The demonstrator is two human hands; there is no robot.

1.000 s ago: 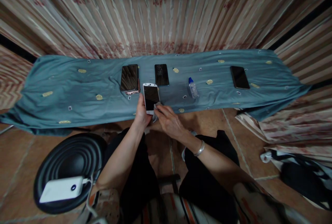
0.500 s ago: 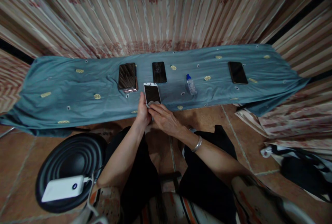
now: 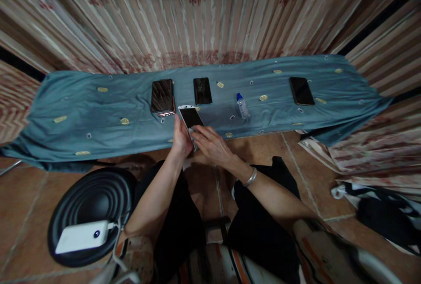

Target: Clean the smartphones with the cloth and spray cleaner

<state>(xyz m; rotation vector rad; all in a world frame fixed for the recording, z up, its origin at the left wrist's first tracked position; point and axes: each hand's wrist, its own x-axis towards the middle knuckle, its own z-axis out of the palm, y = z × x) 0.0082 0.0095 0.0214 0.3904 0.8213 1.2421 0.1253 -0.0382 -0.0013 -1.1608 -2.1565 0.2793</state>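
A white smartphone [image 3: 191,117] with a dark screen is in my left hand [image 3: 182,137], tilted over the front edge of the cloth-covered table. My right hand [image 3: 212,143] lies over the phone's lower part, fingers pressed together on a small pale cloth [image 3: 191,131] against the screen. Most of that cloth is hidden under the fingers. Just beyond the phone lies a black smartphone [image 3: 202,91]. To its left is a stack of dark phones [image 3: 162,96]. A clear bottle with a blue cap [image 3: 242,106] lies to the right of my hands.
Another dark phone [image 3: 301,91] rests on the right part of the blue tablecloth [image 3: 108,134]. At lower left, a white power bank [image 3: 82,236] with a cable sits on a round black stool [image 3: 66,213]. A striped curtain [image 3: 204,16] hangs behind the table.
The phone has turned, its top end tipping further left. My right hand and the pale cloth have shifted slightly up and right across the screen.
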